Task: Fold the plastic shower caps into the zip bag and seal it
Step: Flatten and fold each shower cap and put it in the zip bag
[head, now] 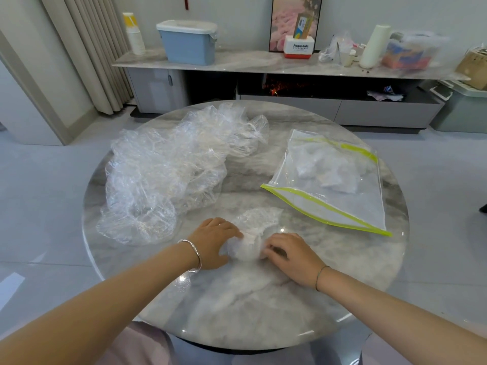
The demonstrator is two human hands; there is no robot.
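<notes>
Left grip [214, 242] lay knuckles-up on the near part of the tabletop [237, 312]. Its fingers were curled into the left end of a crumpled shower cap [253, 233], and a silver bangle [193, 255] sat on the wrist behind it. The cap lay bunched between the two grips, with a looser part of it spread flat on the marble just beyond them. Right grip [292, 255] met it from the other side, fingertips bent in and pinching the cap's right end, with a thin band [320, 276] round that wrist.

Farther back on the left, a big loose pile of clear caps [168, 169] sprawled from the tabletop's left edge toward its far middle, well apart from the grips. On the right lay the zip bag [334, 185], flat and skewed, with yellow-green strips along its near and far edges. A few whitish folded caps [326, 167] showed through its far half. Whether its mouth was sealed could not be told.

Along the sideboard [250, 63] beyond stood a stack of paper cups [134, 32], a blue lidded bin [187, 42], a small white and red box [300, 47], a white roll [374, 46] and a clear storage box [411, 50].
</notes>
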